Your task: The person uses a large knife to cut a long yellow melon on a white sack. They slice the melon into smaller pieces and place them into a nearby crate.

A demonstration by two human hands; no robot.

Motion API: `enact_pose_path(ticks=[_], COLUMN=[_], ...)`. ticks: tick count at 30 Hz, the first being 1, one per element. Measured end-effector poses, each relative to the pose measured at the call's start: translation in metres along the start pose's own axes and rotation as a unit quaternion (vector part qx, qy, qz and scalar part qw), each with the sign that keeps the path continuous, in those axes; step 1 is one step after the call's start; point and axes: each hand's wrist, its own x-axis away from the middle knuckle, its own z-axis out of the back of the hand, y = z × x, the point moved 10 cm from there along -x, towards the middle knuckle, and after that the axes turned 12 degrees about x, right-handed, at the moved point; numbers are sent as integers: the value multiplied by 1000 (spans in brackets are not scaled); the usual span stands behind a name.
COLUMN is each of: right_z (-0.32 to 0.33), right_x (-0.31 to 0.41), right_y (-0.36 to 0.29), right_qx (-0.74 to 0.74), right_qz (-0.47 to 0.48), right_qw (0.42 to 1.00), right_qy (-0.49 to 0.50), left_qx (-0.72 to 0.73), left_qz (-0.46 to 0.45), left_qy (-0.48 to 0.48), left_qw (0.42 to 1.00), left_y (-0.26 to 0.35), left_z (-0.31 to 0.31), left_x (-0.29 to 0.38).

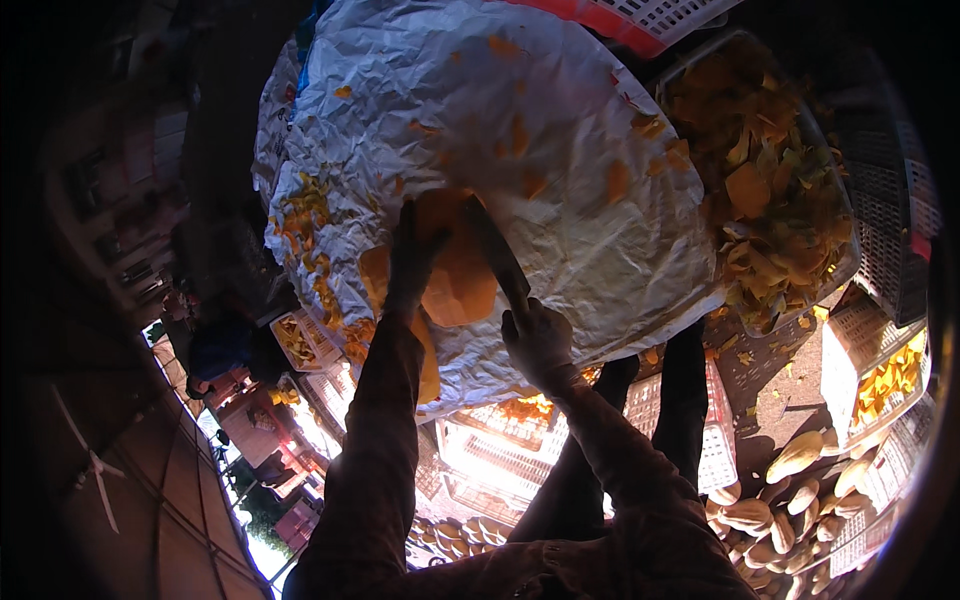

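A large piece of peeled orange flesh, probably pumpkin [461, 281], rests on a table covered with crumpled white plastic sheeting [600, 255]. My left hand [412, 251] grips its left side, in deep shadow. In my right hand [538, 341] is the handle of a wide-bladed knife [496, 247]. The dark blade slants up and left along the right side of the piece; whether its edge has entered the flesh cannot be made out. Under my left wrist and forearm lie more orange pieces [427, 367], partly hidden.
Peelings [304, 232] are heaped along the sheet's left edge. To the right stands a translucent tub [851, 225] full of peelings. Plastic crates [844, 382] surround the table, one holding orange pieces [892, 375]. Whole pale pumpkins [746, 516] cover the floor at lower right.
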Motion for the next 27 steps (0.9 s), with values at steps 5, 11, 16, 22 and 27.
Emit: enact_pose_path(ticks=[5, 11, 16, 22, 27], right_z=[7, 27, 22, 23, 19], right_x=[-13, -12, -13, -11, -18], right_y=[-29, -19, -29, -27, -34], right_qx=[51, 97, 99, 122, 159], right_qz=[70, 129, 137, 111, 99], right_qw=[996, 987, 983, 978, 972], right_qy=[8, 9, -67, -128, -144], left_qx=[131, 54, -19, -12, 27], left_qz=[48, 39, 41, 50, 55], left_qy=[4, 32, 77, 78, 96], left_qw=[990, 997, 996, 996, 993], left_y=[-45, 13, 28, 38, 28], left_z=[-13, -29, -17, -22, -24], left_x=[41, 55, 55, 52, 54])
